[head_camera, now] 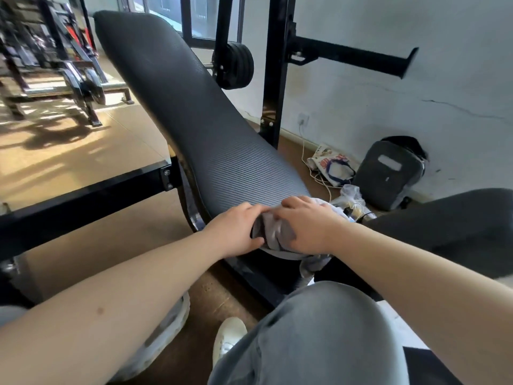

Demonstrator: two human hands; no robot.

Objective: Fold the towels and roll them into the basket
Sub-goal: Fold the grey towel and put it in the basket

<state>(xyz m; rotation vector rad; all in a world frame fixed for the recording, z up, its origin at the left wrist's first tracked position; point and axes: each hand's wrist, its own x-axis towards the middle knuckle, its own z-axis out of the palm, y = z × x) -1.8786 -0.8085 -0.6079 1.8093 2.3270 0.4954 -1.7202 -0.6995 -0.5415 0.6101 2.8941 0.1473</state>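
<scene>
Both hands are on a grey towel bunched up at the near end of a black ribbed weight bench pad. The left hand has its fingers curled over the towel's left end, thumb tucked underneath. The right hand lies flat across the top, fingertips touching the left hand's fingers. A bit of towel hangs off the pad just below the right palm. Past the right fingers, on the floor by the wall, there's a grey backpack, a crumpled plastic bag and a white cable. A knee in grey jeans sits below the wrists.
</scene>
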